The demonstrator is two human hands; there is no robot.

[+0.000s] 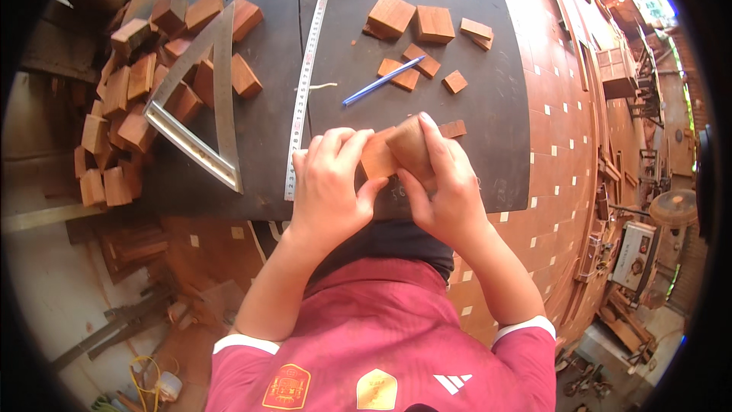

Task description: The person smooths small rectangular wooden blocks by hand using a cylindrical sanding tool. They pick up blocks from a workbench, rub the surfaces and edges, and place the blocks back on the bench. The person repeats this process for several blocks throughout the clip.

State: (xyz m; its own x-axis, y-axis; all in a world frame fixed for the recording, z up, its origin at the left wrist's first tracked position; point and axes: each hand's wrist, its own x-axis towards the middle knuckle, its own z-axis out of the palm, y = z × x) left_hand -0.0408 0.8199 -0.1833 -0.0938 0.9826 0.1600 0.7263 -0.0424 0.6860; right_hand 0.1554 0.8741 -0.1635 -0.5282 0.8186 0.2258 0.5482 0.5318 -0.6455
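Observation:
Close to the front edge of the dark tabletop, my left hand (332, 183) is closed on a small orange-brown wooden block (376, 154). Thumb and fingers of my right hand (448, 187) pinch a dull brown piece with a curved edge (412, 146), which looks like folded sandpaper. That piece presses against the right side of the block and partly covers it. Just beyond both hands, a blue pen (383, 81) rests across a small wooden block (404, 76). A smaller block (453, 129) lies partly behind my right fingers.
A steel ruler (305, 84) is laid along the dark table (263, 118). To its left, a metal triangle square (194, 149) leans over a heap of wooden blocks (137, 76). Several loose blocks (390, 15) lie at the far right. Tiled floor (534, 229) borders the table.

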